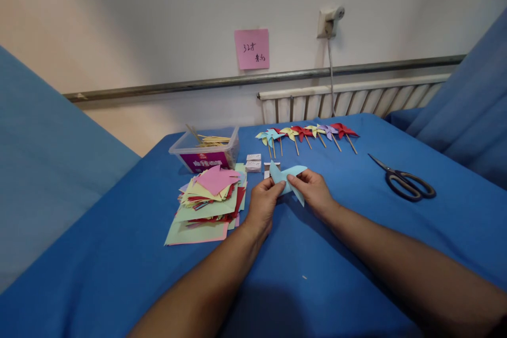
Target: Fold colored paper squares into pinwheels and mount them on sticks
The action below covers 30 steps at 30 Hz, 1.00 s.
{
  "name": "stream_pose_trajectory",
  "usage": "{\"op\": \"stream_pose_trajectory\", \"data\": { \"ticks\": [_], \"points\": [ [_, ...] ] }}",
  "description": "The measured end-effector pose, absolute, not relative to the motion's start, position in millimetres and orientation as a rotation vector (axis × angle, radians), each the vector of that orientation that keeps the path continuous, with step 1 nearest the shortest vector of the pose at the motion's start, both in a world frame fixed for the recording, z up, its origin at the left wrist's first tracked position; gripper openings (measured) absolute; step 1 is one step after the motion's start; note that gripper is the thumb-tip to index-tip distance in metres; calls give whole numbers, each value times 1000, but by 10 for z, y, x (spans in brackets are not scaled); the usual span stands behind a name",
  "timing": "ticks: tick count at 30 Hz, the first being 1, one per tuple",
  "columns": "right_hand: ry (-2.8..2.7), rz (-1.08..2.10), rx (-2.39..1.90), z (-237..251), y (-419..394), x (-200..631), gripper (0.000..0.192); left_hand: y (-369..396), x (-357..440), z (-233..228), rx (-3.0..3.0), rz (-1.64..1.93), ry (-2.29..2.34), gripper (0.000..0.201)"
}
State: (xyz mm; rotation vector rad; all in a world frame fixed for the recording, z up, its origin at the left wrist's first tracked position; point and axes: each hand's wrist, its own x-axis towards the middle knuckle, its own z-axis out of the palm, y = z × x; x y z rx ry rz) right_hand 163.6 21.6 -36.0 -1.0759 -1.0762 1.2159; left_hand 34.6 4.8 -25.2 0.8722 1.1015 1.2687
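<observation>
A light blue folded paper piece (pixel 285 177) is held just above the blue table (pixel 356 232) between both hands. My left hand (pixel 262 205) pinches its left side with thumb and fingers. My right hand (pixel 313 190) pinches its right side, fingertips meeting near the paper's middle. The flaps stick up and down like a half-formed pinwheel. A messy stack of coloured cut paper squares (pixel 209 200) lies just left of my left hand.
A clear plastic box with wooden sticks (pixel 206 149) stands behind the stack. Several finished paper pinwheels on sticks (pixel 307 134) lie in a row at the back. Small white boxes (pixel 253 162) sit near them. Black scissors (pixel 406 180) lie at the right.
</observation>
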Motion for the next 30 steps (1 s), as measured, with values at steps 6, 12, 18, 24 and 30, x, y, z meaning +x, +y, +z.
{"op": "stream_pose_trajectory", "data": {
  "ticks": [6, 12, 18, 24, 30],
  "points": [
    [-995, 1344, -1034, -372, 216, 1623, 40, 75, 348, -226, 772, 1314, 1109, 31],
    [-1049, 1349, -1024, -415, 242, 1644, 39, 84, 328, -235, 788, 1277, 1133, 30],
    [-1114, 1332, -1069, -467, 233, 1650, 40, 67, 340, -324, 782, 1287, 1159, 26],
    [-932, 887, -1209, -603, 341, 1815, 39, 42, 384, -376, 792, 1305, 1148, 23],
    [-1249, 426, -976, -134, 493, 1641, 24, 46, 439, -404, 856, 1313, 1104, 24]
  ]
}}
